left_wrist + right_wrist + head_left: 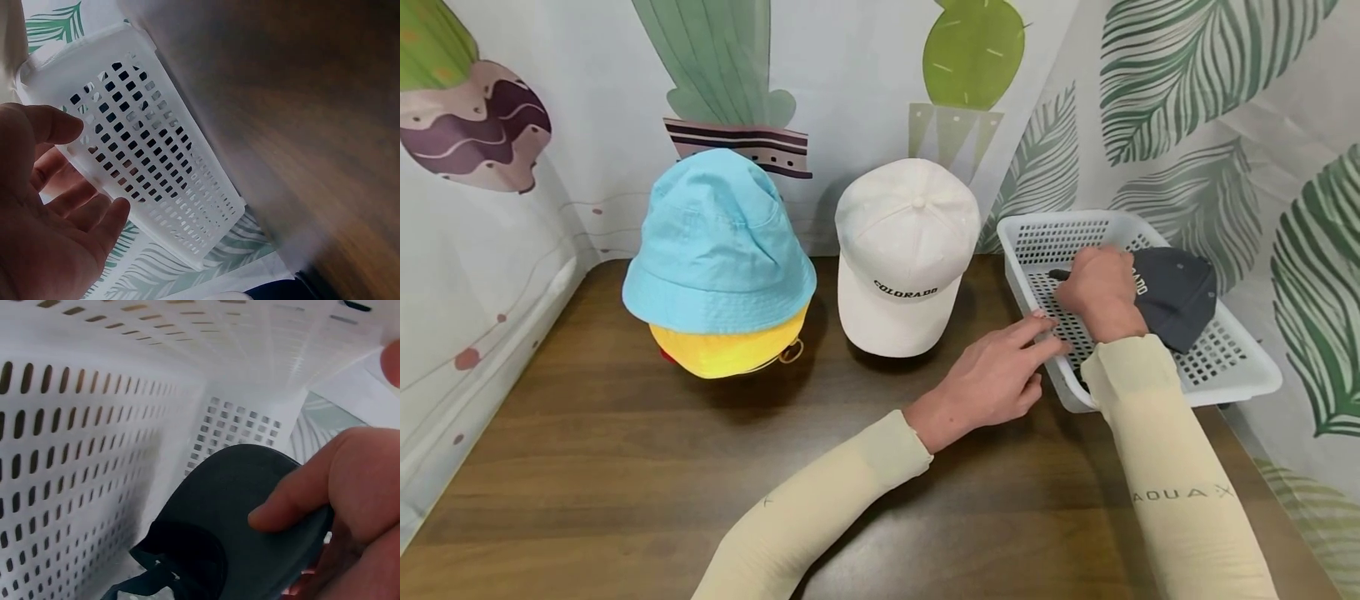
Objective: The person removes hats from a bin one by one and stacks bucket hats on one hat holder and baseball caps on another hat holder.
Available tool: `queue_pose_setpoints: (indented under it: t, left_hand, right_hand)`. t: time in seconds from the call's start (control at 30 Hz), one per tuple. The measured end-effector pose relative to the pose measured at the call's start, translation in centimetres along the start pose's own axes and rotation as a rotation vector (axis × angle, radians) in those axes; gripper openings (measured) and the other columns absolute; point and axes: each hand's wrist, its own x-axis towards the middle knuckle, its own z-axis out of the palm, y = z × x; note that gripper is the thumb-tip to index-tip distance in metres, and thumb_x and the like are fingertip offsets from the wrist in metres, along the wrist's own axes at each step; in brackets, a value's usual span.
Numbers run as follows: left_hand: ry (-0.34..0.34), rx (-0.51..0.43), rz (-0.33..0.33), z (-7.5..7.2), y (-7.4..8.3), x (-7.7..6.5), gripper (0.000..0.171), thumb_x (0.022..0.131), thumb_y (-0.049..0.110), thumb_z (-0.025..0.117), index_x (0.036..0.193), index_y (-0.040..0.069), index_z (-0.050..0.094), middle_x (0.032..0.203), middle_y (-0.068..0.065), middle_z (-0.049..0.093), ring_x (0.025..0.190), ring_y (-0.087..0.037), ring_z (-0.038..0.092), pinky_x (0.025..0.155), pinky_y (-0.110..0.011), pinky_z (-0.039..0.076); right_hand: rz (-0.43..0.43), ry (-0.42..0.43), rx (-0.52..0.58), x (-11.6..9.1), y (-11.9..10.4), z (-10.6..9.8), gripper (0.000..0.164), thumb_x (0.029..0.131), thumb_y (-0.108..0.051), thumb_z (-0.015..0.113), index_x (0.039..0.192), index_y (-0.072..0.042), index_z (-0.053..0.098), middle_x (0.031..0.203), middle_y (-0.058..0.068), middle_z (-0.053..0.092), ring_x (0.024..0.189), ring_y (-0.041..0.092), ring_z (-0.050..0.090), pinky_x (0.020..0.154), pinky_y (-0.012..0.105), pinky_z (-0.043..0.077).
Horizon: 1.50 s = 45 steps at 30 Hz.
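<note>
A dark grey baseball cap (1180,296) with pale lettering lies tilted inside a white perforated plastic basket (1217,367). My right hand (1101,287) reaches into the basket and pinches the cap's brim (244,481), thumb flat on one face and fingers behind it. At the basket's near left side, my left hand (988,375) has its fingertips over the rim, fingers spread and loosely bent. The left wrist view shows that hand (56,212) beside the basket's perforated wall (137,134); whether the thumb touches the wall I cannot tell.
On the wooden table (880,508), a white cap (910,250) reading COLORADO stands left of the basket. Farther left, a light blue bucket hat (715,242) sits over a yellow hat (730,342). Printed cloth (865,75) hangs behind and at both sides.
</note>
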Motion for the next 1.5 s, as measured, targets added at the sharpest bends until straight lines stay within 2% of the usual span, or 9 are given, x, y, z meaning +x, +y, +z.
queue_pose_setpoints:
  t: [0.13, 0.23, 0.4, 0.57, 0.7, 0.8, 0.87, 1.23, 1.5]
  left_hand:
    - [0.002, 0.005, -0.005, -0.1, 0.0, -0.1, 0.046, 0.094, 0.013, 0.062, 0.139, 0.021, 0.064, 0.156, -0.004, 0.049, 0.153, -0.017, 0.042, 0.111, -0.025, 0.047]
    - [-0.003, 0.010, -0.002, -0.1, 0.0, -0.1, 0.046, 0.095, 0.014, 0.062, 0.140, 0.021, 0.064, 0.157, -0.004, 0.048, 0.153, -0.017, 0.042, 0.111, -0.025, 0.047]
    - [-0.012, 0.026, 0.001, -0.1, 0.0, -0.1, 0.045, 0.095, 0.015, 0.062, 0.140, 0.022, 0.064, 0.157, -0.004, 0.048, 0.153, -0.017, 0.041, 0.111, -0.025, 0.047]
    - [-0.012, 0.022, 0.010, -0.1, 0.0, -0.1, 0.045, 0.095, 0.015, 0.062, 0.140, 0.022, 0.064, 0.157, -0.006, 0.049, 0.153, -0.018, 0.042, 0.111, -0.026, 0.047]
    - [-0.023, 0.023, 0.009, -0.2, 0.0, 0.0, 0.046, 0.095, 0.015, 0.062, 0.141, 0.022, 0.063, 0.158, -0.006, 0.048, 0.153, -0.019, 0.042, 0.114, -0.026, 0.045]
    - [-0.026, 0.025, 0.012, -0.2, 0.1, -0.1, 0.047, 0.096, 0.015, 0.063, 0.142, 0.022, 0.063, 0.158, -0.006, 0.047, 0.154, -0.019, 0.041, 0.112, -0.026, 0.046]
    - [-0.022, 0.020, 0.019, -0.2, 0.1, -0.1, 0.047, 0.096, 0.015, 0.062, 0.142, 0.022, 0.063, 0.159, -0.007, 0.047, 0.154, -0.020, 0.041, 0.110, -0.026, 0.048]
    - [-0.015, 0.015, 0.022, -0.1, 0.3, -0.3, 0.046, 0.096, 0.015, 0.062, 0.141, 0.023, 0.063, 0.159, -0.006, 0.048, 0.153, -0.021, 0.043, 0.106, -0.027, 0.051]
    - [-0.014, -0.001, 0.031, -0.1, 0.2, -0.2, 0.046, 0.095, 0.013, 0.062, 0.140, 0.024, 0.063, 0.157, -0.005, 0.048, 0.155, -0.020, 0.039, 0.108, -0.025, 0.050]
  right_hand:
    - [0.035, 0.051, 0.029, -0.2, -0.3, -0.3, 0.022, 0.091, -0.008, 0.060, 0.072, -0.003, 0.053, 0.095, 0.031, 0.053, 0.101, 0.053, 0.051, 0.106, 0.067, 0.038]
    - [0.046, 0.093, 0.057, -0.4, -0.4, -0.6, 0.027, 0.088, -0.006, 0.060, 0.065, -0.008, 0.047, 0.077, 0.020, 0.047, 0.085, 0.047, 0.051, 0.087, 0.061, 0.044]
    - [0.061, 0.162, 0.129, -1.1, -0.7, -1.2, 0.037, 0.081, 0.001, 0.055, 0.060, -0.019, 0.033, 0.059, -0.003, 0.022, 0.054, 0.023, 0.027, 0.054, 0.041, 0.026]
    - [0.027, 0.272, 0.209, -2.6, -0.8, -1.5, 0.028, 0.076, 0.005, 0.045, 0.068, -0.017, 0.031, 0.064, -0.002, 0.018, 0.061, 0.020, 0.016, 0.060, 0.040, 0.017]
    - [0.017, 0.373, 0.264, -4.0, -0.6, -1.7, 0.008, 0.082, 0.005, 0.047, 0.085, -0.002, 0.051, 0.078, 0.017, 0.042, 0.072, 0.039, 0.039, 0.065, 0.053, 0.034]
    - [0.029, 0.434, 0.313, -4.9, -0.4, -1.9, 0.024, 0.089, 0.003, 0.049, 0.110, 0.007, 0.059, 0.106, 0.030, 0.053, 0.098, 0.052, 0.051, 0.085, 0.067, 0.042]
    - [0.040, 0.478, 0.351, -5.3, -0.3, -2.2, 0.028, 0.092, 0.002, 0.048, 0.116, 0.008, 0.061, 0.113, 0.031, 0.054, 0.104, 0.053, 0.052, 0.093, 0.069, 0.041]
    - [-0.069, 0.739, 0.476, -6.2, 0.1, -3.7, 0.020, 0.100, 0.003, 0.054, 0.116, 0.008, 0.066, 0.116, 0.030, 0.061, 0.111, 0.051, 0.055, 0.101, 0.065, 0.042]
    - [-0.162, 0.949, 0.515, -6.0, -0.1, -3.9, 0.011, 0.093, 0.005, 0.059, 0.099, 0.006, 0.067, 0.103, 0.027, 0.064, 0.101, 0.047, 0.059, 0.089, 0.059, 0.042]
